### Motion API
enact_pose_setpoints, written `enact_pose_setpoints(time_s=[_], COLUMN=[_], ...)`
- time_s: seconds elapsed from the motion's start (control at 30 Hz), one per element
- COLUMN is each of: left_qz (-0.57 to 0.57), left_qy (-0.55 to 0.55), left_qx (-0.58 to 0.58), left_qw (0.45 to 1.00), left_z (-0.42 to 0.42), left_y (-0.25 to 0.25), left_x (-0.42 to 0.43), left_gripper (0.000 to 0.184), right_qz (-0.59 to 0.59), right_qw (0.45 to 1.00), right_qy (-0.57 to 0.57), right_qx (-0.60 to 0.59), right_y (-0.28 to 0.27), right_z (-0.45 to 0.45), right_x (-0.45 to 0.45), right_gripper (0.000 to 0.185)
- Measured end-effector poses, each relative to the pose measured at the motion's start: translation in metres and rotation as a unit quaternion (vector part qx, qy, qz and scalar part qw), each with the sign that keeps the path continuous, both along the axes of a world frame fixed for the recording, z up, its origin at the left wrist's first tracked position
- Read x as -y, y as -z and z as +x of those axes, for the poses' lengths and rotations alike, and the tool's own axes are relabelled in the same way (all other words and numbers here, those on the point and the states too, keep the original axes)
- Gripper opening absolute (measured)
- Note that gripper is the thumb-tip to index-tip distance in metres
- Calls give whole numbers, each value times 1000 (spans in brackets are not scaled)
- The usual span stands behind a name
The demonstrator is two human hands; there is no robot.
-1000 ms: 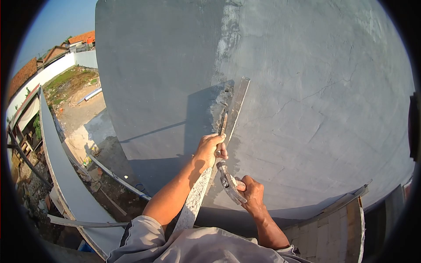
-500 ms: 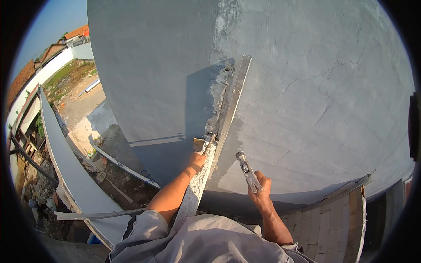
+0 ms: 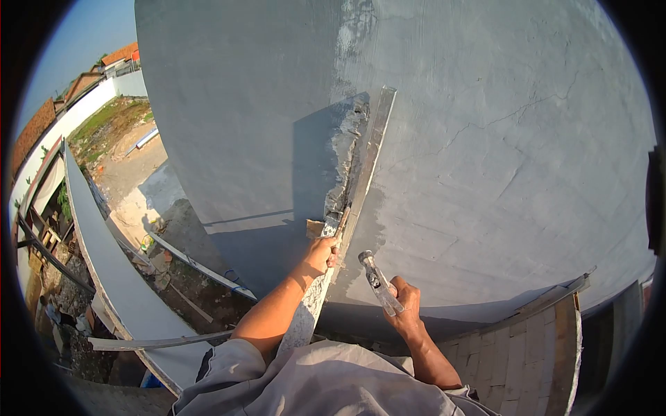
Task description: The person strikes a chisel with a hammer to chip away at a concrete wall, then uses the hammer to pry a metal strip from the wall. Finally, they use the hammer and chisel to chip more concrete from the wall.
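My left hand (image 3: 322, 255) is closed around a thin chisel (image 3: 343, 220), whose tip points up toward the chipped groove (image 3: 345, 156) in the grey wall (image 3: 472, 166). Beneath that hand runs a rough, white-speckled strip (image 3: 309, 305). A long straight strip (image 3: 374, 142) stands against the wall just right of the groove. My right hand (image 3: 404, 303) grips a hammer (image 3: 378, 281), its metal head raised apart from the chisel, lower right of it. A small brown piece (image 3: 314, 229) sticks out left of the chisel.
At the left, a long pale panel (image 3: 118, 263) slants down, crossed by a thin strip (image 3: 159, 341). Rubble and boards lie below it. A wooden plank surface (image 3: 517, 360) is at the lower right. A white boundary wall (image 3: 90, 107) and roofs stand far off.
Since a second ago, my left hand and the chisel have shifted lower along the groove. The hammer has swung away to the right from beside my left hand. The view has tilted slightly.
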State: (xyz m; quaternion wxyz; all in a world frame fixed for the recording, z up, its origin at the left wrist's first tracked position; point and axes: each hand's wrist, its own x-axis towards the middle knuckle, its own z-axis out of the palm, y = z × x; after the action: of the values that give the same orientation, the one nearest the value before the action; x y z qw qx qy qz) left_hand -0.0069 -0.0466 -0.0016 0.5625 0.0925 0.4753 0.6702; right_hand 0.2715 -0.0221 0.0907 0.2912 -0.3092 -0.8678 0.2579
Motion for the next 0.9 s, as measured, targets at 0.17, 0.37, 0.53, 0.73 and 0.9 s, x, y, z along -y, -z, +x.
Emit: enact_pose_setpoints(time_s=[0.17,0.37,0.53,0.73,0.9], left_qz=[19,42,84,63,78], left_qy=[-8,-19,32,27,-27], left_qx=[41,53,98,20,48], left_qw=[999,998,991,997,995], left_z=[5,2,-8,-18,-6], left_y=[-2,0,-28,-40,-31], left_x=[-1,-7,-10,-14,15], left_gripper=[20,17,21,25,19], right_qz=[14,101,292,57,59], right_qw=[999,990,919,989,993], right_qy=[-21,-71,-176,-33,-81], right_qx=[-19,-68,-200,130,68], right_y=[1,5,-6,19,-4], right_z=[-3,-9,-27,-51,-32], right_x=[2,7,10,-2,13], right_gripper=[33,33,32,20,27])
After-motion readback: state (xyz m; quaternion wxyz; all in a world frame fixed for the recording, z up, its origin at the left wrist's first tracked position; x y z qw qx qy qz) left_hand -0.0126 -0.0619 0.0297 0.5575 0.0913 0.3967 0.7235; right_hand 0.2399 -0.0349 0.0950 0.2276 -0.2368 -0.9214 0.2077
